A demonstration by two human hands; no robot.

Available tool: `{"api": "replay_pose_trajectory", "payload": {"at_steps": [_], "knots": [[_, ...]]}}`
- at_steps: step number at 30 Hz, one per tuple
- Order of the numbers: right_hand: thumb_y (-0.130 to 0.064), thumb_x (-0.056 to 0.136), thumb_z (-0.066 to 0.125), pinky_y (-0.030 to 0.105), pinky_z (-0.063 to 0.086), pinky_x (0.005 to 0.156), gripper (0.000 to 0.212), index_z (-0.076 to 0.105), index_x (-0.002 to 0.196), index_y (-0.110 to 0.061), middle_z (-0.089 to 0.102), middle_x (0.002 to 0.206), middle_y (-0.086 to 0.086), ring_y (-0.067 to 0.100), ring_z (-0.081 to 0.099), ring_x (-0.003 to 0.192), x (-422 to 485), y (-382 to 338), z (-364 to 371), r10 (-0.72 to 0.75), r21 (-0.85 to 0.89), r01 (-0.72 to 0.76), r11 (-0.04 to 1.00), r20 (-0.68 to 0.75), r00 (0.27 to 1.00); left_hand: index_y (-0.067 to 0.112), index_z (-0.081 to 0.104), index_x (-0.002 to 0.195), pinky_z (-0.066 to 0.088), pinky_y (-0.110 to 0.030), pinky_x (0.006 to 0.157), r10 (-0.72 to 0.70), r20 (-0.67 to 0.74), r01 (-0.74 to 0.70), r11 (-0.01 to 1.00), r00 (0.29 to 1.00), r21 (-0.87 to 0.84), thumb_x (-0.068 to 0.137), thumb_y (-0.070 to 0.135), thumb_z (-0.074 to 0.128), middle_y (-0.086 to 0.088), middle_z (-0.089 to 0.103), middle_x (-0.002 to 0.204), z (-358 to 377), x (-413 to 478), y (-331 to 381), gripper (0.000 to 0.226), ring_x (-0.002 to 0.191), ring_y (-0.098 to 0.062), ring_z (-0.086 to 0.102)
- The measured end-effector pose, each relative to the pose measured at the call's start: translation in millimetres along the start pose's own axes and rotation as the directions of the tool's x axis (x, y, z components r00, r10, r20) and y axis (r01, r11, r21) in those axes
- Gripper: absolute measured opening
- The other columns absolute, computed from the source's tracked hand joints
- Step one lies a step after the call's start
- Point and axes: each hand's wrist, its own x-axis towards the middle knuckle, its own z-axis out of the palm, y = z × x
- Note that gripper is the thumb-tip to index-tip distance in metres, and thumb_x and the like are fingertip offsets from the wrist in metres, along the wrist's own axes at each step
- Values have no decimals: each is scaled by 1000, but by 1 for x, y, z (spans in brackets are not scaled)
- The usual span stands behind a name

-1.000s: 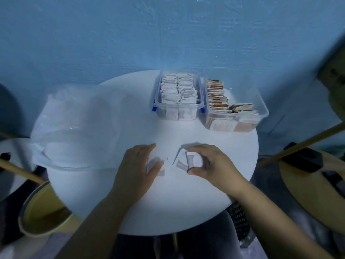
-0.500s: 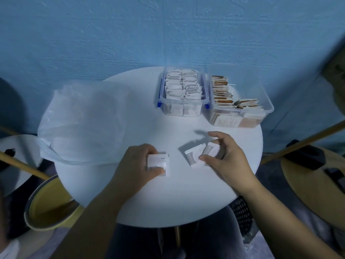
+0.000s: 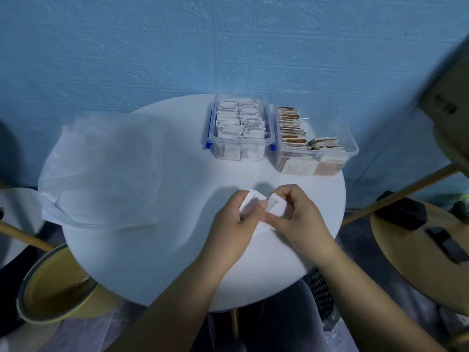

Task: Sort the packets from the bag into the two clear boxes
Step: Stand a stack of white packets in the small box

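Observation:
On the round white table (image 3: 142, 262), my left hand (image 3: 233, 224) grips a small stack of white packets (image 3: 250, 203). My right hand (image 3: 295, 214) pinches more white packets (image 3: 278, 207) right beside them, so both bunches meet just above the tabletop. At the back stand two clear boxes. The left box (image 3: 239, 148), with blue clips, is full of white packets. Brown-edged packets fill part of the right box (image 3: 351, 151). The clear plastic bag (image 3: 101, 174) lies flat on the table's left side.
A blue wall rises close behind the boxes. A yellow round tub (image 3: 53, 298) stands on the floor at lower left. A wooden-legged piece of furniture with dark objects (image 3: 418, 224) is at the right.
My left hand lifted its white packets and moved right. My right hand gathered the packets from the table, and the two hands now meet at the table's middle.

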Motion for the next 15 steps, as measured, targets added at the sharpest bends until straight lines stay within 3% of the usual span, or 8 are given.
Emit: {"api": "replay_pose_trajectory", "payload": {"at_steps": [4, 6, 9, 12, 15], "knots": [[-16, 65, 80, 13, 38, 65, 48, 41, 87, -35, 51, 84, -9, -1, 46, 73, 0, 1, 10, -108, -161, 100, 982, -39, 993, 30, 61, 91, 50, -28, 71, -94, -28, 92, 992, 995, -89, 83, 26, 64, 9, 67, 85, -1, -1, -6, 9, 77, -8, 62], [-20, 64, 82, 14, 38, 64, 54, 39, 89, -40, 50, 88, -8, 0, 46, 77, 0, 2, 12, -128, -222, 124, 967, -4, 992, 28, 61, 91, 48, -23, 67, -126, -20, 123, 986, 992, -113, 85, 22, 63, 6, 67, 86, -3, -2, -7, 9, 77, -10, 62], [-29, 62, 84, 8, 37, 65, 56, 41, 96, -38, 46, 91, -20, -7, 47, 78, 1, 2, 11, -124, -280, 147, 949, 98, 987, 27, 60, 94, 48, -22, 67, -146, -60, 142, 988, 987, -67, 87, 19, 59, 6, 67, 89, -9, -1, -9, 10, 79, -11, 62], [-41, 68, 78, 11, 32, 83, 53, 57, 113, -24, 45, 105, -25, -5, 46, 93, 5, 9, 5, -207, -429, 237, 872, 116, 971, 22, 57, 106, 42, -25, 73, -94, -193, 114, 989, 977, 95, 89, 22, 58, 9, 61, 96, -20, 5, -13, 17, 87, -14, 58], [-51, 75, 68, 20, 25, 97, 64, 49, 131, -26, 46, 130, -8, 15, 39, 118, 10, 18, -3, -123, -648, 155, 746, 94, 988, 18, 55, 115, 31, -17, 68, -16, -300, 83, 974, 954, 213, 90, 23, 57, 10, 53, 98, -34, 7, -17, 26, 88, -11, 49]]}}
